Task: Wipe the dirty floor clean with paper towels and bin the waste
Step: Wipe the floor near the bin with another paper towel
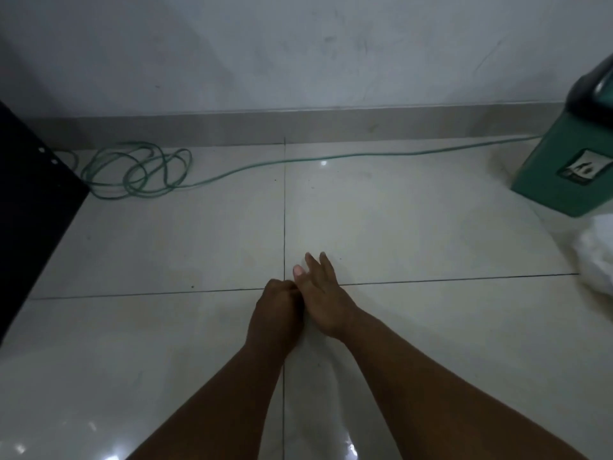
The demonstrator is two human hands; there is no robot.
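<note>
Glossy white tile floor (414, 227) fills the view, crossed by dark grout lines that meet just under the two hands. The left hand (275, 313) sits at the centre of the frame with its fingers curled into a fist, pressed against the right hand; whether it holds anything inside the curl cannot be told. The right hand (323, 300) lies touching it on the 3 o'clock side, fingers straight and relaxed, thumb raised, tips pointing toward 12 o'clock. No paper towel can be made out between the hands, though a pale, blurred white heap (597, 257), possibly paper or a bag, lies at the 3 o'clock edge, well apart from them. Just beyond it, toward 2 o'clock, stands a green bin (560, 174) with a dark lid and a label on its side, close to the wall (298, 51). A green cable (139, 171) lies coiled at 10 o'clock and runs along the skirting to the bin. A dark panel (30, 200) occupies the 9 o'clock edge.
</note>
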